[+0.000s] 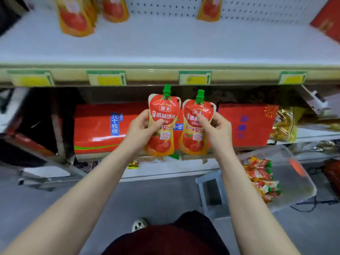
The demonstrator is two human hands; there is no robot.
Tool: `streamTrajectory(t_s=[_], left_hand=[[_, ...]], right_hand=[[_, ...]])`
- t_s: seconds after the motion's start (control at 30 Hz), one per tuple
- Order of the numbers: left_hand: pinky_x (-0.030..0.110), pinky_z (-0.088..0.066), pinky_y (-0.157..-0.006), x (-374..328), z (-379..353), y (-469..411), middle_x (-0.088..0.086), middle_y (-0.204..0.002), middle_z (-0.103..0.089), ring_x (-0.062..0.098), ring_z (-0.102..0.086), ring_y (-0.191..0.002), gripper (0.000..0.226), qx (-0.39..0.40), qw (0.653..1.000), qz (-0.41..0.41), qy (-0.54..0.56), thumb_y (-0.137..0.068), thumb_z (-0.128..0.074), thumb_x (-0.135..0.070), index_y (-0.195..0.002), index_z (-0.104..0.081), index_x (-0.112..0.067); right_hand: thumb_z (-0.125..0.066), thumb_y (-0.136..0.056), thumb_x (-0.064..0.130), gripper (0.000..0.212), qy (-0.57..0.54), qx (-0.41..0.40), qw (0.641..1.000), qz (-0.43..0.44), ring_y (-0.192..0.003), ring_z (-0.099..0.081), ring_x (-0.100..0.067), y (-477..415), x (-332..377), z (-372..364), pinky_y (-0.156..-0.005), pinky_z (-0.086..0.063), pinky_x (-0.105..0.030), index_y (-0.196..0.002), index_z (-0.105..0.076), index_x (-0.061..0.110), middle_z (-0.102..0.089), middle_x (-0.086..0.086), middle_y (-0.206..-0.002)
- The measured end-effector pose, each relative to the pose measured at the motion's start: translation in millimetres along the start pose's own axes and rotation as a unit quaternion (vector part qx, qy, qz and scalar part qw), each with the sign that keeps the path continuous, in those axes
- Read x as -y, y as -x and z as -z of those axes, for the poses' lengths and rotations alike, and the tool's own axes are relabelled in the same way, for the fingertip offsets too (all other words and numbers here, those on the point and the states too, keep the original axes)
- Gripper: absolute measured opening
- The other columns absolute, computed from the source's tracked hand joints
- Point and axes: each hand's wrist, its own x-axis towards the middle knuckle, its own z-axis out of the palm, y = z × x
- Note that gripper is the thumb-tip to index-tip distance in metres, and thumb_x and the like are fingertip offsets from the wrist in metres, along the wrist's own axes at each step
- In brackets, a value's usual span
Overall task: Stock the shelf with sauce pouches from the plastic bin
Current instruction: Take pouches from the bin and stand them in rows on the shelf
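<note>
A red-and-orange spouted sauce pouch [162, 124] is gripped upright in the left hand [142, 126], a second pouch [196, 129] in the right hand [216, 128]. More are left in the clear plastic bin [294, 181], lower right. Behind them red cartons [97, 129] are seen. On the white shelf [174, 43] above, few standing pouches [75, 17] are set; most stocking is judged undone, unobstructed.

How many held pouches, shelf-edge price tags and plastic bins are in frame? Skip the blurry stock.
Held pouches: 2 (left pouch, right pouch)
Price tags: 4
Plastic bin: 1
Total: 7
</note>
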Motion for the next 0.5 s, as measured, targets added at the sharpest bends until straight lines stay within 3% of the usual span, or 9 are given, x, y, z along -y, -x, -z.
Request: streamTrajectory(t_s=[0.1, 0.23, 0.33, 0.4, 0.5], left_hand=[[0.023, -0.056, -0.069, -30, 41, 6, 0.005, -0.101, -0.074, 0.015, -0.072, -0.089, 0.024, -0.034, 0.999, -0.036, 0.008, -0.092, -0.062, -0.016, -0.115, -0.06, -0.011], [0.034, -0.056, -0.077, -73, 85, 1, 0.006, -0.098, -0.075, 0.02, -0.072, -0.089, 0.024, -0.083, 0.993, -0.072, 0.049, -0.089, -0.064, -0.019, -0.113, -0.06, -0.016], [0.029, -0.056, -0.071, -106, 112, -8, 0.002, -0.094, -0.076, 0.017, -0.073, -0.084, 0.025, -0.114, 0.984, -0.115, 0.073, -0.088, -0.065, -0.021, -0.112, -0.059, -0.016], [0.025, -0.056, -0.068, -125, 128, -17, -0.001, -0.088, -0.076, 0.014, -0.073, -0.08, 0.02, -0.132, 0.977, -0.148, 0.076, -0.09, -0.063, -0.019, -0.109, -0.058, -0.016], [0.026, -0.057, -0.07, -147, 147, -35, -0.001, -0.084, -0.076, 0.014, -0.072, -0.077, 0.017, -0.169, 0.966, -0.183, 0.068, -0.092, -0.061, -0.015, -0.108, -0.058, -0.015]], right_hand=[[-0.072, -0.088, 0.013, 0.015, -0.011, 0.04, 0.999, 0.03, -0.082, -0.07, -0.01, -5, 42, -34, -0.074, -0.054, -0.026, -0.101, -0.075, 0.007, -0.077, -0.005, -0.092], [-0.072, -0.087, 0.012, 0.014, -0.008, 0.104, 0.991, 0.079, -0.084, -0.072, -0.012, -23, 107, -68, -0.074, -0.055, -0.025, -0.1, -0.074, 0.008, -0.078, -0.004, -0.092], [-0.069, -0.089, 0.009, 0.008, -0.005, 0.155, 0.982, 0.105, -0.06, -0.065, -0.001, -48, 160, -89, -0.056, -0.046, -0.013, -0.096, -0.071, 0.005, -0.075, 0.009, -0.07], [-0.069, -0.089, 0.012, 0.003, 0.009, 0.17, 0.977, 0.128, -0.055, -0.056, -0.003, -69, 192, -103, -0.048, -0.039, -0.017, -0.091, -0.071, 0.01, -0.071, 0.012, -0.063], [-0.068, -0.091, 0.016, 0.003, 0.01, 0.176, 0.975, 0.138, -0.061, -0.064, -0.002, -107, 220, -123, -0.049, -0.046, -0.02, -0.088, -0.07, 0.015, -0.072, 0.011, -0.068]])
